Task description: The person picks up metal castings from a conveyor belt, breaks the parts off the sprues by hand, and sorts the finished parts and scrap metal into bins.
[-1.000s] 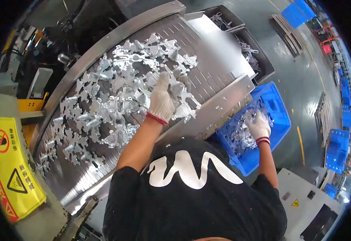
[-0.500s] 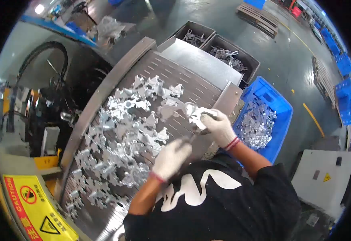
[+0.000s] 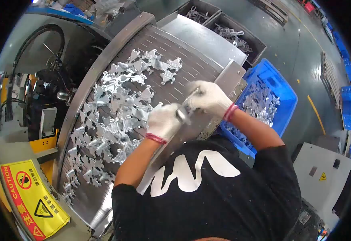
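Observation:
My right hand [image 3: 210, 99], in a white glove with a red cuff, is closed around a silvery metal casting [image 3: 193, 97], mostly covered by the fingers. Just beside it, my left hand [image 3: 164, 123], gloved the same way, grips a grey metal piece [image 3: 181, 114] whose blurred end shows at the fingertips. The two hands almost meet over the near edge of the conveyor belt [image 3: 165, 42]. Many loose silvery castings [image 3: 121, 114] lie heaped on the belt left of my hands, and a single casting [image 3: 168, 76] lies farther up.
A blue bin [image 3: 290, 105] with shiny metal scraps stands right of the belt. Two dark crates [image 3: 259, 54] of metal parts sit behind a sloped metal plate [image 3: 201, 34]. A raised metal rail [image 3: 103, 76] borders the belt's far side. A yellow caution sign [image 3: 35, 201] is at lower left.
My left hand has moved up and right towards my right hand. The casting in my right hand is now turned and more hidden by the glove. The view has shifted slightly.

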The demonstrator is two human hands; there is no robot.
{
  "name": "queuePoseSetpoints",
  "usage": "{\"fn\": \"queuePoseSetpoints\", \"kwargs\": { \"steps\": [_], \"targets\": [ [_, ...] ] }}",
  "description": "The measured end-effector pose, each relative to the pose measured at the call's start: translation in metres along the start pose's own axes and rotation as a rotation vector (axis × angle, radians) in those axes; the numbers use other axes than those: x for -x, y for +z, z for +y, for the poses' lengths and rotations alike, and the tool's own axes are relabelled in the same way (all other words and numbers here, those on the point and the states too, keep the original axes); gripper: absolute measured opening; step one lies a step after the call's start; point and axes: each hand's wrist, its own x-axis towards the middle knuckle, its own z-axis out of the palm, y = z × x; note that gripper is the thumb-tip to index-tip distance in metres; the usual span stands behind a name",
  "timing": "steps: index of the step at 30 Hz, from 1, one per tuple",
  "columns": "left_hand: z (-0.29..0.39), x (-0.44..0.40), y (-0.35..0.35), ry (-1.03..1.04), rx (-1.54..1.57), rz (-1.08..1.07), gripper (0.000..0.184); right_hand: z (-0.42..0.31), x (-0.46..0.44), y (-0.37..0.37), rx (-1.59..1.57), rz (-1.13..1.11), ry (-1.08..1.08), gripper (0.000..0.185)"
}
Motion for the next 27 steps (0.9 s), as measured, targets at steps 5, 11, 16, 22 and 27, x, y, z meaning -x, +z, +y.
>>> {"fn": "queuePoseSetpoints", "kwargs": {
  "steps": [5,11,16,22,27],
  "targets": [
    [-0.010,-0.023,0.000,-0.287,0.687,-0.092,0.039,0.039,-0.019,0.010,-0.525,0.335,0.010,0.042],
    [0.004,-0.030,0.002,-0.207,1.352,-0.193,0.041,0.067,0.006,0.017,-0.184,-0.080,0.073,0.036],
    [0.034,-0.036,0.008,-0.367,1.328,0.028,0.027,0.037,0.015,0.036,0.144,0.238,-0.035,0.025],
    [0.089,-0.074,-0.016,-0.565,1.293,-0.076,0.037,0.053,0.048,0.003,0.414,0.688,-0.277,0.030],
    [0.056,-0.138,-0.008,-0.093,0.184,0.041,0.076,0.150,0.098,-0.098,1.095,0.667,0.417,0.062]
  ]
}}
